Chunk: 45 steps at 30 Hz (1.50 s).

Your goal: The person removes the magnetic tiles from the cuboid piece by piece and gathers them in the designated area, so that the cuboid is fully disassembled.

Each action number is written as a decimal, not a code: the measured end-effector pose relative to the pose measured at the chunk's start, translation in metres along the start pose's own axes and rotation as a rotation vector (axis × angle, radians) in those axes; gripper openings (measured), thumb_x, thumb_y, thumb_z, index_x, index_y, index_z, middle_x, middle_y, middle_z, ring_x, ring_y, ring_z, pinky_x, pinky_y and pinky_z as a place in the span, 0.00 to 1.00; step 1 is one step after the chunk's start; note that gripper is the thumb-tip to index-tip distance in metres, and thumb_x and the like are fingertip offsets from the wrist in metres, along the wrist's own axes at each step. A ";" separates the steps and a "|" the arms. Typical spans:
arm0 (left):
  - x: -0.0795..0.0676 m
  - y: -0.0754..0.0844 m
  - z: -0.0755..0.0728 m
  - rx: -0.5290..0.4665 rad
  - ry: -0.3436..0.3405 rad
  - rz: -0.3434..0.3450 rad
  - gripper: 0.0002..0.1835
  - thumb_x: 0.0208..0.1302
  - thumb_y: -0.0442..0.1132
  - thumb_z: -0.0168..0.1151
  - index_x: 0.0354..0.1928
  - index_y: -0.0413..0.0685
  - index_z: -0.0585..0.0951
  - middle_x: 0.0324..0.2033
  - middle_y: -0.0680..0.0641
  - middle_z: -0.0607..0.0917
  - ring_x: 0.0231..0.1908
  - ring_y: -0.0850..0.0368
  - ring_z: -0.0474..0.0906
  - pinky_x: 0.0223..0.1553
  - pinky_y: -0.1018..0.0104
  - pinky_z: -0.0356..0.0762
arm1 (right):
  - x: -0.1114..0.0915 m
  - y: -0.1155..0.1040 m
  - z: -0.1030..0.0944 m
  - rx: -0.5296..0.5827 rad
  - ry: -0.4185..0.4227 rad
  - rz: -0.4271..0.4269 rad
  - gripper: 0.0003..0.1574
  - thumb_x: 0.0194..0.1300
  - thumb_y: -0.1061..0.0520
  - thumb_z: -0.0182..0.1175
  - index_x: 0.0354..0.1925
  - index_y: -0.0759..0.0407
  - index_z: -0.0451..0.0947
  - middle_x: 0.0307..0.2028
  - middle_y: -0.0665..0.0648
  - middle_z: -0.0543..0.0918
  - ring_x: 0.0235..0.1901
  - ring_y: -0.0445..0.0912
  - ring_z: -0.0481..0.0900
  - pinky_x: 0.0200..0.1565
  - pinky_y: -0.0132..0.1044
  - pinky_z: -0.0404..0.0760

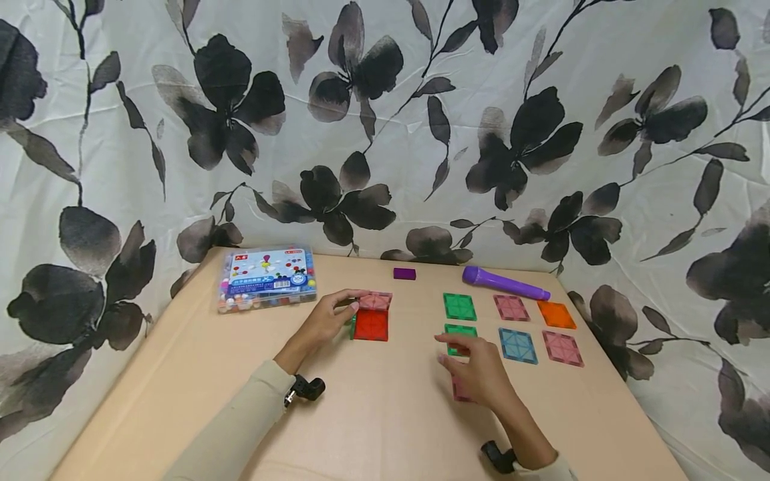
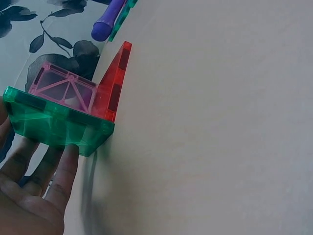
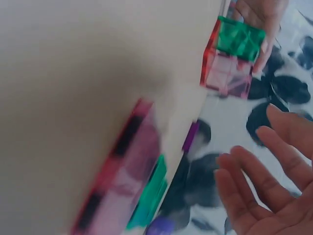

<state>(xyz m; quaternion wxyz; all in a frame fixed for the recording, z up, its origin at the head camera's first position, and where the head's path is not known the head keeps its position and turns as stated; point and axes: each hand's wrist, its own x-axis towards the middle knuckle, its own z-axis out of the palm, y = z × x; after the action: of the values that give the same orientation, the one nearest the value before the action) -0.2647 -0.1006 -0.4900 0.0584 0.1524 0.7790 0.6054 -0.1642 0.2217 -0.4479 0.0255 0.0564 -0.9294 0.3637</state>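
My left hand [image 1: 321, 325] grips a small box-like build of magnetic tiles at its left side. A red tile [image 1: 371, 326] forms the near face, with a pink tile [image 1: 376, 302] above it. In the left wrist view, fingertips touch the green tile [image 2: 58, 120] of that build. My right hand [image 1: 481, 371] hovers with spread, relaxed fingers and holds nothing. Partly hidden under it lie a green tile [image 1: 461, 329] and a pink tile [image 1: 460, 390]. That pink tile shows large and blurred in the right wrist view.
More flat tiles lie to the right: green [image 1: 460, 307], pink [image 1: 511, 308], blue [image 1: 518, 346], orange [image 1: 556, 315] and another pink one [image 1: 563, 349]. Behind them are a purple microphone [image 1: 505, 283] and a small purple block [image 1: 404, 274]. A clear plastic case [image 1: 267, 279] sits back left, before a floral cloth.
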 end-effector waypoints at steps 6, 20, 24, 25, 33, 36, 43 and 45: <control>0.001 -0.002 0.002 -0.004 0.009 -0.023 0.19 0.84 0.38 0.53 0.70 0.51 0.80 0.74 0.44 0.77 0.76 0.36 0.69 0.78 0.35 0.65 | 0.041 -0.027 0.021 -0.055 -0.011 -0.181 0.22 0.65 0.59 0.76 0.57 0.48 0.89 0.65 0.57 0.86 0.67 0.58 0.81 0.66 0.61 0.81; 0.001 -0.002 0.006 -0.007 0.031 -0.003 0.18 0.82 0.37 0.55 0.68 0.54 0.82 0.71 0.46 0.80 0.74 0.36 0.72 0.76 0.33 0.66 | 0.122 -0.053 0.065 -0.244 -0.064 -0.359 0.10 0.66 0.65 0.73 0.45 0.56 0.93 0.57 0.59 0.90 0.61 0.58 0.85 0.70 0.60 0.77; 0.001 -0.003 0.008 0.004 0.027 0.018 0.19 0.82 0.36 0.55 0.69 0.51 0.81 0.72 0.44 0.79 0.74 0.36 0.72 0.75 0.34 0.68 | 0.128 -0.050 0.071 -0.217 -0.034 -0.344 0.10 0.67 0.67 0.71 0.43 0.56 0.94 0.45 0.56 0.93 0.50 0.53 0.89 0.58 0.51 0.87; 0.000 -0.003 0.008 0.002 0.024 0.020 0.19 0.83 0.36 0.54 0.69 0.50 0.81 0.72 0.43 0.78 0.74 0.36 0.72 0.75 0.34 0.69 | 0.129 -0.049 0.072 -0.198 -0.026 -0.333 0.11 0.66 0.68 0.70 0.42 0.56 0.94 0.44 0.55 0.93 0.48 0.53 0.89 0.55 0.50 0.89; 0.001 -0.004 0.007 0.000 0.036 0.012 0.19 0.83 0.38 0.54 0.70 0.49 0.80 0.75 0.42 0.76 0.74 0.35 0.72 0.74 0.37 0.72 | 0.135 -0.034 0.067 0.029 0.041 -0.142 0.12 0.67 0.66 0.72 0.46 0.54 0.94 0.46 0.54 0.94 0.44 0.49 0.92 0.47 0.43 0.91; 0.001 -0.005 0.007 0.007 0.037 0.014 0.19 0.83 0.38 0.55 0.69 0.50 0.81 0.73 0.43 0.77 0.73 0.35 0.73 0.74 0.37 0.72 | 0.131 -0.029 0.061 0.115 0.079 -0.090 0.12 0.66 0.65 0.73 0.45 0.53 0.94 0.46 0.55 0.94 0.42 0.49 0.91 0.42 0.41 0.92; -0.001 -0.003 0.004 0.016 0.031 0.014 0.19 0.83 0.38 0.54 0.69 0.50 0.81 0.73 0.43 0.78 0.74 0.36 0.72 0.74 0.38 0.72 | 0.108 -0.022 0.038 0.303 0.100 -0.050 0.10 0.68 0.64 0.72 0.46 0.55 0.94 0.48 0.57 0.93 0.43 0.48 0.90 0.44 0.33 0.91; -0.001 -0.003 0.003 0.014 0.030 0.010 0.19 0.83 0.38 0.54 0.70 0.49 0.80 0.73 0.44 0.78 0.74 0.37 0.72 0.74 0.38 0.72 | 0.098 -0.021 0.028 0.335 0.093 -0.019 0.10 0.69 0.62 0.71 0.48 0.54 0.93 0.49 0.56 0.93 0.45 0.48 0.91 0.46 0.33 0.91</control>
<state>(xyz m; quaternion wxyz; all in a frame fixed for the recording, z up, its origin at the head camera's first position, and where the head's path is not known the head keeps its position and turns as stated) -0.2632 -0.0986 -0.4938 0.0425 0.1474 0.7834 0.6022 -0.2590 0.1790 -0.4464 0.0620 0.0516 -0.8532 0.5154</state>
